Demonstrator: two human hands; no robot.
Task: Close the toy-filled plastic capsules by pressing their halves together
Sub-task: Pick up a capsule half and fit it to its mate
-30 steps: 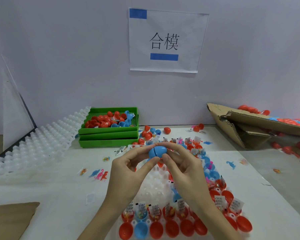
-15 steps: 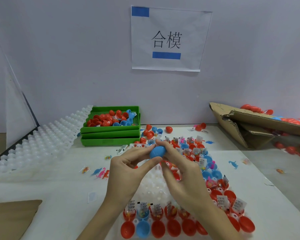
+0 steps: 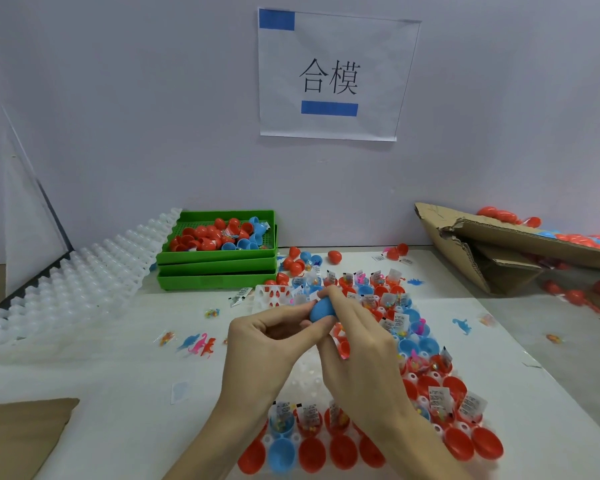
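Squeezing now: both hands have dropped a bit vs a sec ago and drawn in over the white capsule tray (image 3: 305, 375). The blue capsule (image 3: 322, 310) sits lower, just above the tray's far end, w/ the right hand (image 3: 357, 344) rolled further over its top. Earlier a seam line showed across the blue shell; now no seam is visible, though fingers hide much of it. My read: halves are pressed home or nearly so, so this one looks abt done, and next comes dropping it off and taking another filled half from the tray.

Grip: left hand (image 3: 267, 344) pinches the capsule from the left, thumb and forefinger tips on the shell, other fingers curled under. Right hand wraps it from the right and above, fingers curled tight over the top. Narrow hold both sides, nothing else in either hand. Can't tell if the snap has fully seated.

Plenty left: rows of open red and blue halves w/ toy packets fill the tray's right side and near edge. Beyond the tray's far left corner, stacked green bins (image 3: 219, 268) hold more red and blue capsule pieces. Loose red capsules (image 3: 293, 263) lie just past the tray's far edge.
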